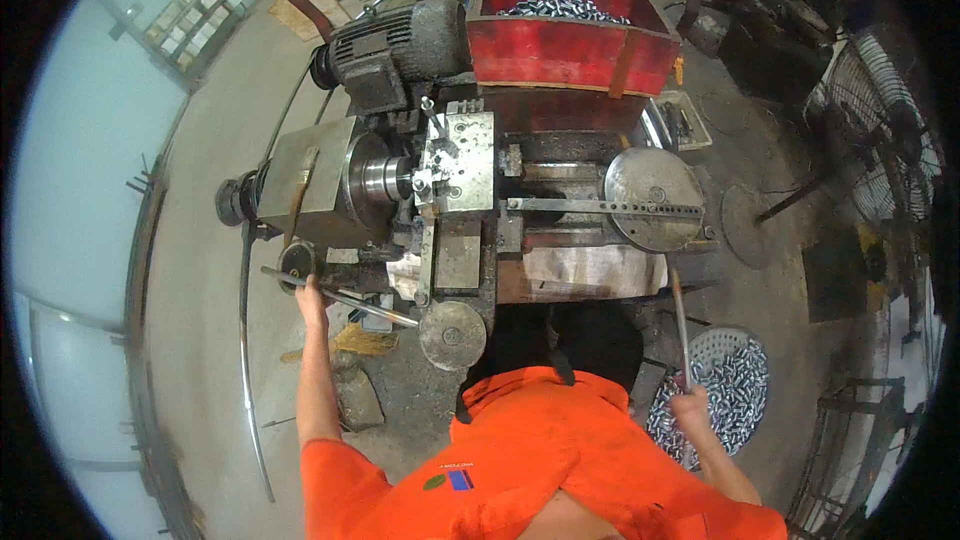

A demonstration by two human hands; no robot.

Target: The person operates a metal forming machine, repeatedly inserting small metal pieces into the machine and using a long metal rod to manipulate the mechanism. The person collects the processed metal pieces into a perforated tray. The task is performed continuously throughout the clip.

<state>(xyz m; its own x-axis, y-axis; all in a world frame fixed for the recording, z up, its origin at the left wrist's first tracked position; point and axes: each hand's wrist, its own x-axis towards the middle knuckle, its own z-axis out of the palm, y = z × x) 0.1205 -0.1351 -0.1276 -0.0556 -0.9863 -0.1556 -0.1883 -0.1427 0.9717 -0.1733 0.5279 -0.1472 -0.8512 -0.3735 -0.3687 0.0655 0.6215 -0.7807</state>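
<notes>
In the head view, I see my left hand (308, 292) closed on a thin steel lever (340, 297) at the lathe (440, 190). My right hand (690, 405) grips a long rod (680, 325) above the basket of metal parts (735, 380). The rod looks stiff, light and maybe oily, so I judge it best held low, near its end.

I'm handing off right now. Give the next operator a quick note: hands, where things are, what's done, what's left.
Left hand: on the lever at the lathe front.
Right hand: gripping a thin rod, upright, over the basket of small metal parts on the floor.
Red bin behind the lathe also holds metal parts.
Done: both containers are part filled.
Left: cannot tell; no workpiece clearly visible in the chuck.
</notes>
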